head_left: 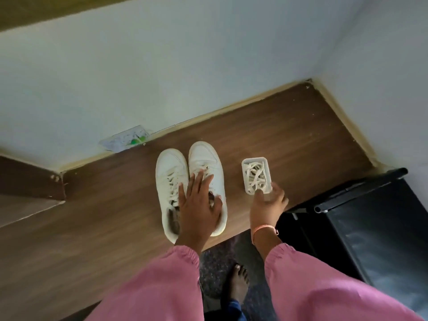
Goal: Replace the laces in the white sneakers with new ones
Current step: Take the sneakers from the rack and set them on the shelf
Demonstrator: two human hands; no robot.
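Observation:
Two white sneakers stand side by side on a brown wooden tabletop [289, 135], toes pointing to the wall: the left sneaker [170, 177] and the right sneaker [206, 158], both laced. My left hand [199, 205] lies flat with fingers spread over the right sneaker's opening and laces. To the right stands a small white plastic tray [245, 181] filled with loose white laces [256, 177]. My right hand [268, 202] pinches the tray's near edge.
White walls close the table's far and right sides in a corner. A clear plastic packet [126, 139] with something green leans against the wall at the back left. A black cabinet [375, 218] stands to the right below the table edge. My bare foot [238, 283] is on the dark floor.

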